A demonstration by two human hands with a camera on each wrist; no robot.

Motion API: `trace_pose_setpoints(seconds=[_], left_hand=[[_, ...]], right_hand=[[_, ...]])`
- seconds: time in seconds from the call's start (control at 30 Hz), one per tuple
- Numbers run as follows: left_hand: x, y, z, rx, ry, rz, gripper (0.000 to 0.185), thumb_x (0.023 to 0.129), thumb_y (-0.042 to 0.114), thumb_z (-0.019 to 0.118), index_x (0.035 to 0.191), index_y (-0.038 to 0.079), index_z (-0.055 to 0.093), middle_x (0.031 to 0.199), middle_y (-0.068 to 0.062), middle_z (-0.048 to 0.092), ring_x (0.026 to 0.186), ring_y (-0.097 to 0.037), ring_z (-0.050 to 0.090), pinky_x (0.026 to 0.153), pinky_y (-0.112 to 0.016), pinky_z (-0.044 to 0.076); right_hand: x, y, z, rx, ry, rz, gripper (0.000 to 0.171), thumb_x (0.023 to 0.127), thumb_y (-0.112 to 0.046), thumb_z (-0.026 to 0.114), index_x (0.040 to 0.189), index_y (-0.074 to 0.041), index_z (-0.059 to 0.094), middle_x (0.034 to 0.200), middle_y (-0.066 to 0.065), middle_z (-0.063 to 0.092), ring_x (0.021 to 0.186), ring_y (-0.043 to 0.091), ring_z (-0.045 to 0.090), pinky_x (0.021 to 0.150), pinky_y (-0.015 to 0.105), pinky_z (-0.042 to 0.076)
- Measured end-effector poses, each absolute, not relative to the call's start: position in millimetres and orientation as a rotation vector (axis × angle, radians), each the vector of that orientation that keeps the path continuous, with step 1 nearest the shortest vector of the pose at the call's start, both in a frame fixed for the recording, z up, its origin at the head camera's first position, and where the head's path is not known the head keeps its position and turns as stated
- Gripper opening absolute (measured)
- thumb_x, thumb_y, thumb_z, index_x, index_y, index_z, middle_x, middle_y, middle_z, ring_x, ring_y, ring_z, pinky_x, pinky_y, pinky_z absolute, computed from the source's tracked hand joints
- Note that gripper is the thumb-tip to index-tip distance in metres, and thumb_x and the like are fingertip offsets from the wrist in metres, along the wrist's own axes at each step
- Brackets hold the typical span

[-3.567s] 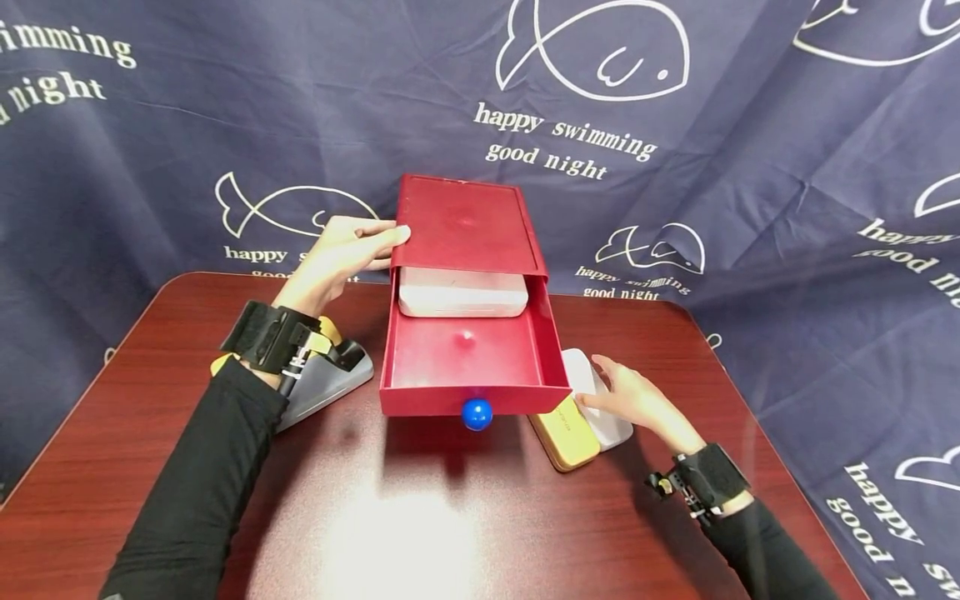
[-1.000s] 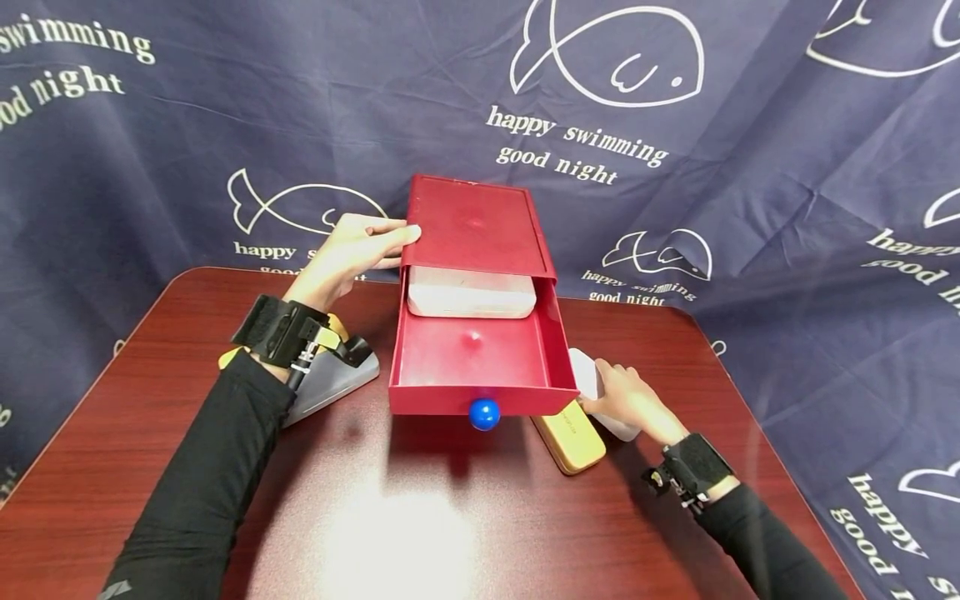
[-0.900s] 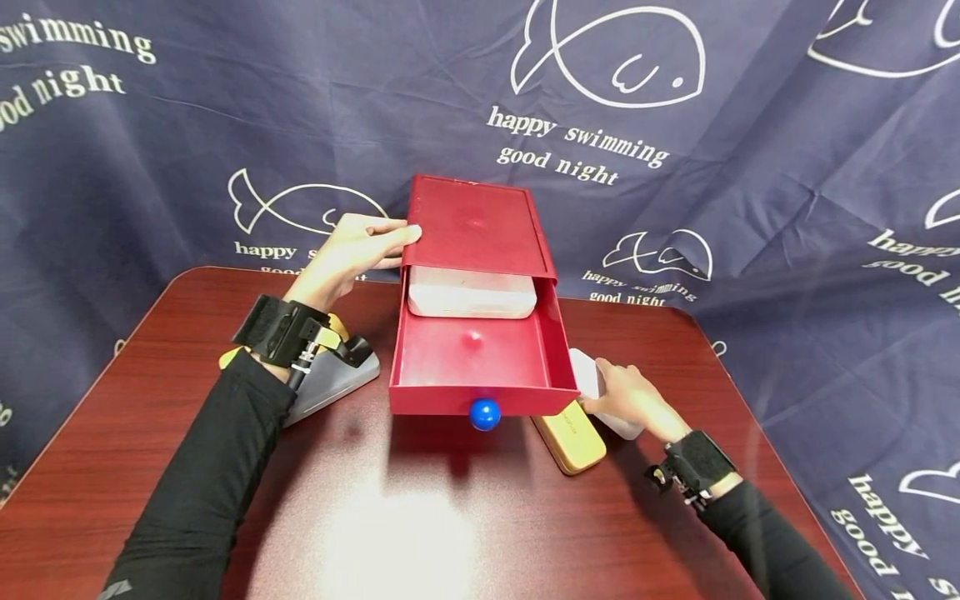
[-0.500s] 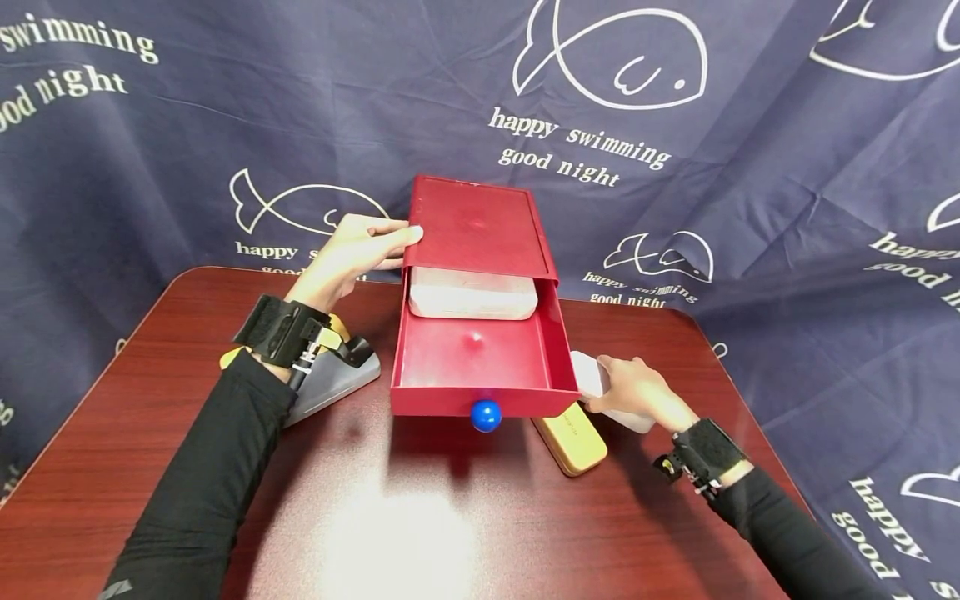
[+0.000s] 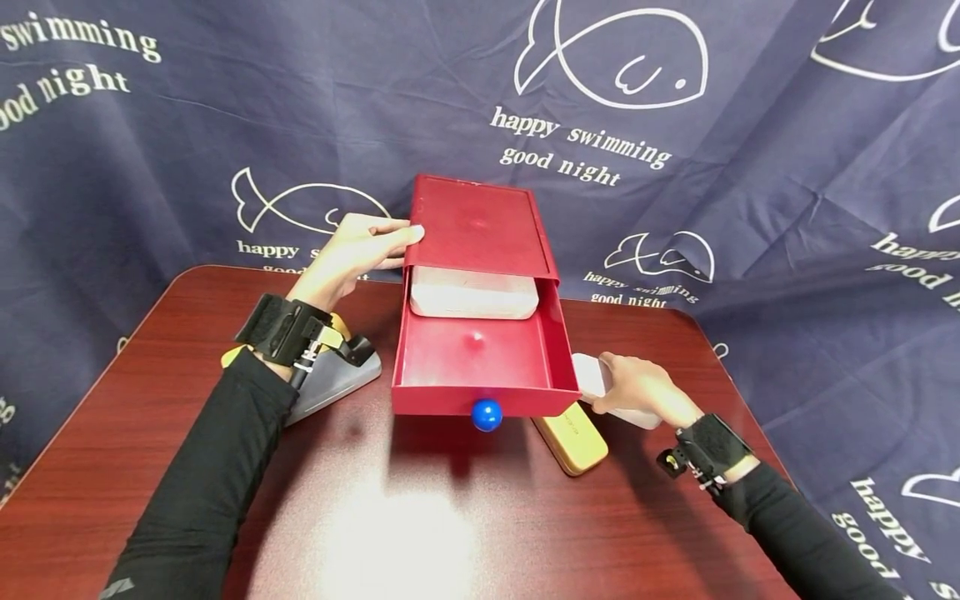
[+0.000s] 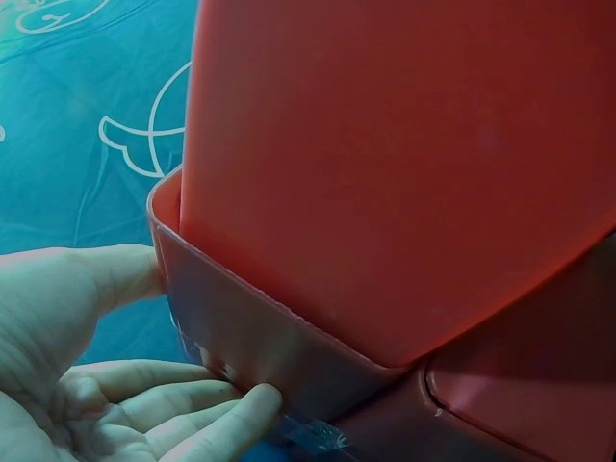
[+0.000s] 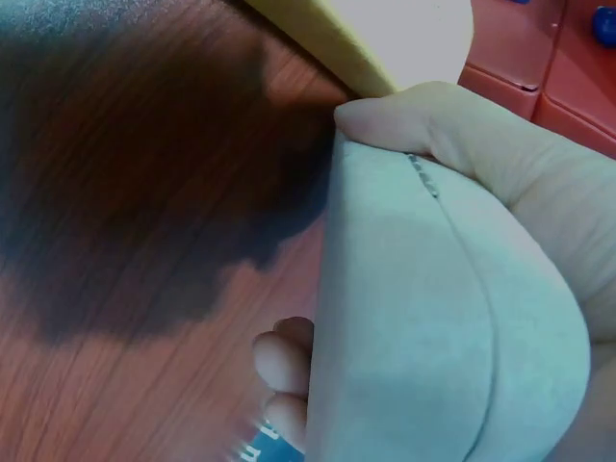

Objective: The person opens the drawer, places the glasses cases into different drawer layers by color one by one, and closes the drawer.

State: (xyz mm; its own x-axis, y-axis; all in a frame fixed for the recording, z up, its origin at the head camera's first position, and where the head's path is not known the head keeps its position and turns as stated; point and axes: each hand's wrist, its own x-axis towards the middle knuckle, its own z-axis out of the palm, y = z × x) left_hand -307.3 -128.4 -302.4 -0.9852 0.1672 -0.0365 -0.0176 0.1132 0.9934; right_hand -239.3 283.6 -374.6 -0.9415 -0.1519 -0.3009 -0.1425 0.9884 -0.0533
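Beside the open red drawer [image 5: 480, 358], my right hand [image 5: 637, 387] now grips the white case [image 5: 600, 392], lifted off the table since 1 second ago; my left hand [image 5: 352, 254] steadies the red box [image 5: 476, 225].

The red drawer box [image 5: 474, 223] stood upright near the far middle of the desk [image 5: 420, 517], its flat top seen from above. Its drawer [image 5: 480, 367] was pulled well out toward the viewer, a round blue knob [image 5: 487, 414] at the middle of its front wall. A pale oblong case [image 5: 474, 292] lay crosswise at the drawer's back, partly under the box's top; the front of the drawer floor was bare. A white oblong case [image 5: 592, 379] with rounded corners and a seam along its side was just right of the drawer, raised off the desk and tilted.
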Motion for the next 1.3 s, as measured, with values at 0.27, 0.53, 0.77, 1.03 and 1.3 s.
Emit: trace_pose_setpoints(seconds=[0.27, 0.53, 0.77, 1.03, 1.3], left_hand=[[-307, -128, -302, 0.145, 2.231, 1.996, 0.060, 0.097, 0.026, 0.069, 0.147, -0.002, 0.051, 0.146, -0.018, 0.058, 0.129, -0.028, 0.061, 0.105, -0.035, 0.053], [-307, -129, -301, 0.136, 2.243, 1.967, 0.062, 0.097, 0.027, 0.068, 0.149, -0.001, 0.048, 0.149, -0.017, 0.056, 0.132, -0.027, 0.059, 0.107, -0.036, 0.052], [-307, -128, -301, 0.126, 2.242, 1.965, 0.063, 0.097, 0.028, 0.069, 0.150, -0.001, 0.048, 0.149, -0.018, 0.055, 0.134, -0.029, 0.058, 0.109, -0.038, 0.051], [-308, -128, -303, 0.138, 2.231, 1.989, 0.063, 0.097, 0.028, 0.069, 0.149, -0.002, 0.048, 0.149, -0.018, 0.055, 0.134, -0.029, 0.058, 0.109, -0.038, 0.051], [-309, -128, -305, 0.143, 2.241, 1.990, 0.063, 0.097, 0.028, 0.069, 0.149, -0.002, 0.049, 0.149, -0.018, 0.055, 0.134, -0.030, 0.058, 0.108, -0.037, 0.052]], right_hand=[[-235, 292, -359, -0.210, 2.848, -0.093, 0.075, 0.069, -0.038, 0.084, 0.129, -0.003, 0.055, 0.101, 0.014, 0.067, 0.087, 0.029, 0.062, 0.068, 0.044, 0.052], [-227, 300, -327, -0.214, 2.959, -0.337, 0.081, 0.080, -0.047, 0.080, 0.135, 0.001, 0.047, 0.103, 0.018, 0.065, 0.085, 0.028, 0.063, 0.068, 0.037, 0.051], [-216, 302, -300, -0.207, 3.036, -0.632, 0.071, 0.088, -0.044, 0.076, 0.134, 0.002, 0.046, 0.110, 0.019, 0.062, 0.093, 0.031, 0.065, 0.074, 0.032, 0.052], [-203, 296, -273, -0.272, 3.136, -1.065, 0.063, 0.088, -0.028, 0.079, 0.139, -0.003, 0.051, 0.119, 0.012, 0.061, 0.090, 0.004, 0.058, 0.072, 0.010, 0.049], [-188, 281, -252, -0.223, 3.073, -1.545, 0.057, 0.088, -0.015, 0.077, 0.139, -0.021, 0.051, 0.109, -0.015, 0.064, 0.085, 0.000, 0.065, 0.065, 0.015, 0.057]])
